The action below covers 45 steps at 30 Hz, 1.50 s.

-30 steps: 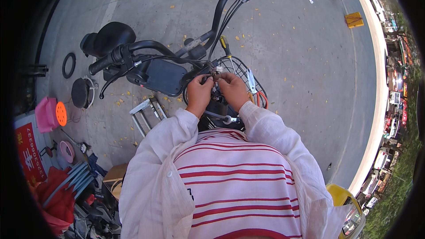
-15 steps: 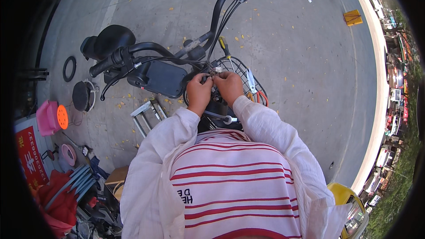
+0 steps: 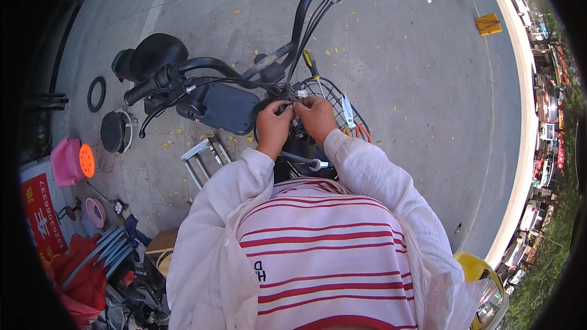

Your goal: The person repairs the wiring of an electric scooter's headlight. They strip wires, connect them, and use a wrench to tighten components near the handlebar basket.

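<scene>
Your left hand (image 3: 273,127) and right hand (image 3: 317,119) each bring thumb and forefinger together, apparently pinching thin dark wires (image 3: 291,94); which strands is too small to tell. They lie beside a small white plastic connector (image 3: 302,93), near side of the black curved metal handlebar (image 3: 299,21). Best steady one hand, move the other gently. Rightward, mind the silver blades (image 3: 347,112) at the black wire-mesh basket (image 3: 333,93).

I'm getting soft, even daylight over the grey paved ground (image 3: 416,116); toward three o'clock the long pale roadside strip (image 3: 528,110) glares nearly white, fisheye-bowed, while black vignetting swallows nine o'clock.
</scene>
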Motion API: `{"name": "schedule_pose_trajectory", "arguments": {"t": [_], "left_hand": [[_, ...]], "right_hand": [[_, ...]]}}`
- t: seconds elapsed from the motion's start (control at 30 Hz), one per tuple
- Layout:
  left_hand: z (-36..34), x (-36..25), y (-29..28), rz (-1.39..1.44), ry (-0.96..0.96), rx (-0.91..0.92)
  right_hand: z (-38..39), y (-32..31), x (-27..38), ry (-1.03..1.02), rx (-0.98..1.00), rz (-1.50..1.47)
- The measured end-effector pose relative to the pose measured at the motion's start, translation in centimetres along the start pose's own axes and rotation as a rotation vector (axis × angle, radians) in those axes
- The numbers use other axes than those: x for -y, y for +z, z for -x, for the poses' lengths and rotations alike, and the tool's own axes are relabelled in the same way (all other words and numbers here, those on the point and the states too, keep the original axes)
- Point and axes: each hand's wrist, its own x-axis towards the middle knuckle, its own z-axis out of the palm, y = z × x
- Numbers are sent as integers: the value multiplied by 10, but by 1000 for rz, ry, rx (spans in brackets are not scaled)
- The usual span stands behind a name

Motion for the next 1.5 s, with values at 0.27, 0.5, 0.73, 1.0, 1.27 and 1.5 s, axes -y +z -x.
{"name": "schedule_pose_trajectory", "arguments": {"t": [0.27,0.5,0.73,1.0,1.27,1.5], "left_hand": [[5,0,-5,-104,58,-219],[22,-22,0,-174,90,-111],[14,-21,4,-309,59,-69],[-2,-3,2,-244,-13,18],[2,-12,6,-320,18,-31],[2,-3,8,77,-128,-23]], "right_hand": [[1,-1,6,-2,-22,136],[3,-5,-1,-38,26,53],[6,-10,-4,-74,47,22],[6,-16,-12,-134,64,-31],[15,-17,-1,-143,23,101],[20,-18,12,-206,28,346]]}}
